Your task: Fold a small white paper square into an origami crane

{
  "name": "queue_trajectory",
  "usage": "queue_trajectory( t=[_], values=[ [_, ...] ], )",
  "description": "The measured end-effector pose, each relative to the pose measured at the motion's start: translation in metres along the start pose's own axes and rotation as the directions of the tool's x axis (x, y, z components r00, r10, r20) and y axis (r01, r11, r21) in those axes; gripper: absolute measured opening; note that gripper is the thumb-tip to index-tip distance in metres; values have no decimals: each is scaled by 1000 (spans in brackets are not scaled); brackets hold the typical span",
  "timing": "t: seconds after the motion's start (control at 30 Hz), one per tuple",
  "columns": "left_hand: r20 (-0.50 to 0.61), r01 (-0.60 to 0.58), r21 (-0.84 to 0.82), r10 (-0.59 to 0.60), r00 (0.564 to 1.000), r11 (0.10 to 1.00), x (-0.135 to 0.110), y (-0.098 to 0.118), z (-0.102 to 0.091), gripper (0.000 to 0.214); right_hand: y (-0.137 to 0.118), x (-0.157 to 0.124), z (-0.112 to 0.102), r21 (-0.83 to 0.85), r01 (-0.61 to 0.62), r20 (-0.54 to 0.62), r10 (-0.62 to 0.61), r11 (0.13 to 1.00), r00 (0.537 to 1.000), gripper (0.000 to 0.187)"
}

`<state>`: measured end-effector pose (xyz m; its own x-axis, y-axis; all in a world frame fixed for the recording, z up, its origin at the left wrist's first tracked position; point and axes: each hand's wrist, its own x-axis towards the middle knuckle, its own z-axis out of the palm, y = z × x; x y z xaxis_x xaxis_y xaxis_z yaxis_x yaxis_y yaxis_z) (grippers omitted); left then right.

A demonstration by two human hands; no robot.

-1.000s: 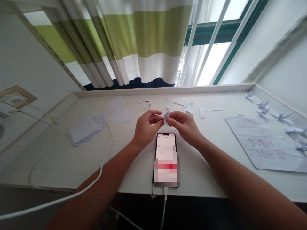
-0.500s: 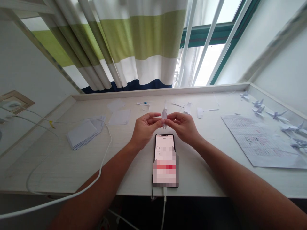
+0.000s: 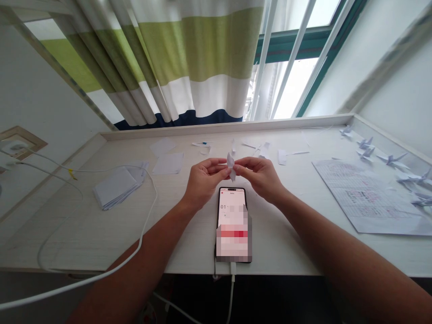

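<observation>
Left hand [image 3: 202,182] and right hand [image 3: 259,177] are pinching a small folded paper [image 3: 231,163] at frame centre, seemingly half-formed; finished paper cranes [image 3: 366,148] are lying upper right, unfolded sheets [image 3: 116,186] waiting left.

A room in a home or dormitory, set up as a study corner. A pale wood-grain surface [image 3: 84,234] runs wall to wall beneath a barred window [image 3: 293,58] hung with a green, white and navy striped curtain [image 3: 189,58]. A wall socket [image 3: 18,144] feeds white charging cables [image 3: 148,211]. A phone [image 3: 232,225] lies at the near edge, a stack of paper squares [image 3: 116,186] towards the left, folded paper cranes [image 3: 391,158] along the right edge.
</observation>
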<state>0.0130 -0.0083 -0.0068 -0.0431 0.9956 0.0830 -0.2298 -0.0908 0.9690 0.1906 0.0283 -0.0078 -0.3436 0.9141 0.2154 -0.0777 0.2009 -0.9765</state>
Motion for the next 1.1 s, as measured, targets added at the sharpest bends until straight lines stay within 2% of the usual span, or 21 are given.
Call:
queue_trajectory(
  t=[0.33,0.5,0.77,1.1],
  values=[
    [-11,18,38,-18,1000,999,0,-1,-1,47,4,0,-1,-172,102,2,-104,980,995,17],
    [-36,11,31,-10,999,999,1,-5,-2,44,4,0,0,-171,113,-11,-116,979,993,18],
    [13,-33,64,32,999,997,1,-7,-4,43,0,-2,0,-180,107,6,-107,978,994,18],
    [36,-171,276,168,985,946,-4,-11,2,29,-5,-3,3,-157,119,-53,-128,980,990,24]
  ],
)
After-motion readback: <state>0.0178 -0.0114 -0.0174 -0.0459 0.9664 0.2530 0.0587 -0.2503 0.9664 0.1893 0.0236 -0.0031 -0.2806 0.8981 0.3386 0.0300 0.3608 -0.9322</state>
